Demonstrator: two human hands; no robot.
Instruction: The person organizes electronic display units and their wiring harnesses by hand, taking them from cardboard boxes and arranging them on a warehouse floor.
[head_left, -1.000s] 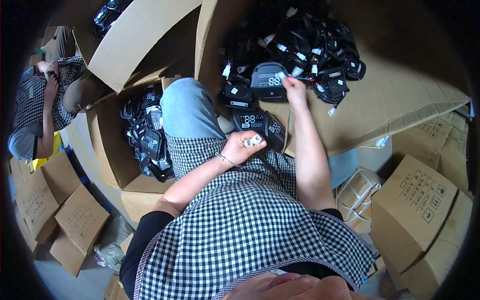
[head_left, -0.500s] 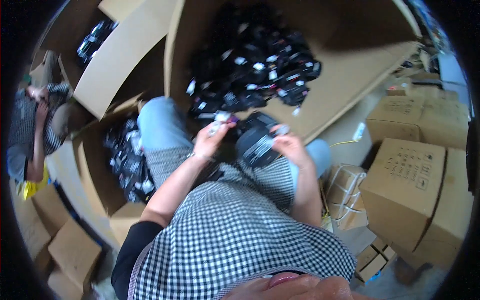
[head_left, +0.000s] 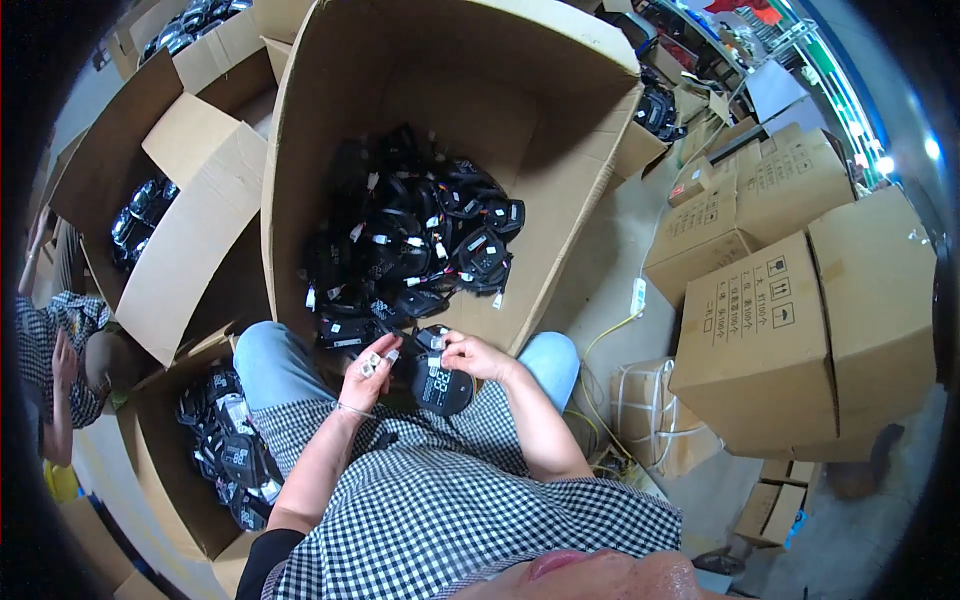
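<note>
A round black display unit (head_left: pixel 446 392) with pale segment digits rests over my lap, at the near edge of the big carton. My left hand (head_left: pixel 366 380) is closed on small white connectors (head_left: pixel 371 364) just left of the unit. From the other side my right hand (head_left: pixel 476 358) pinches a small white connector (head_left: pixel 437 343) at the unit's upper part. Its wires are too small to follow. Beyond both hands, the large open carton (head_left: pixel 560 190) holds a heap of similar black display units (head_left: pixel 400 245) with white connectors.
At my left knee stands an open carton (head_left: pixel 165 455) of more black units. Farther left, another carton (head_left: pixel 195 235) holds shiny black parts, and a person (head_left: pixel 62 365) sits there. Closed cartons (head_left: pixel 755 340) stack on the right. A yellow cord (head_left: pixel 590 372) crosses the floor.
The view has shifted, showing more of the large carton and the right side. My left hand still holds white connectors; my right hand stays at the display unit, whose digits now show.
</note>
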